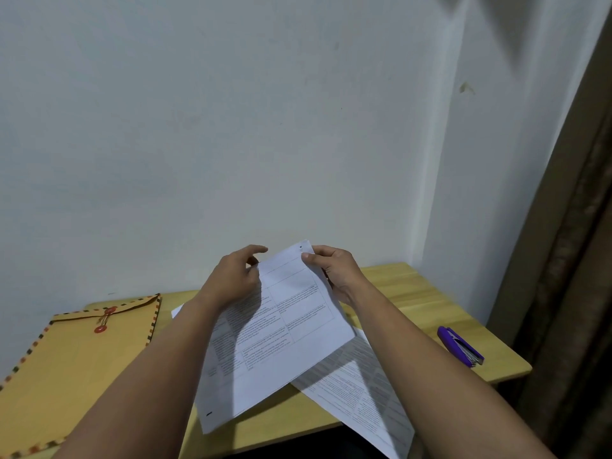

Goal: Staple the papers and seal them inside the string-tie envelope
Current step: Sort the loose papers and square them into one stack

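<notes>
We've got a sheet (284, 329) lifted over the worktop (414, 293), left hand (231, 279) and right hand (334, 273) pinching its top corners; another sheet (361, 392) lies at the front edge. Nothing stapled: stapler (461, 346) untouched by the right edge, envelope (76, 356) tied shut at left. Print too small to read.

No words or numbers can be read. The held sheet (281, 329) carries table print too small and blurred to make out, as does the sheet (364, 392) lying at its 4 o'clock.
</notes>
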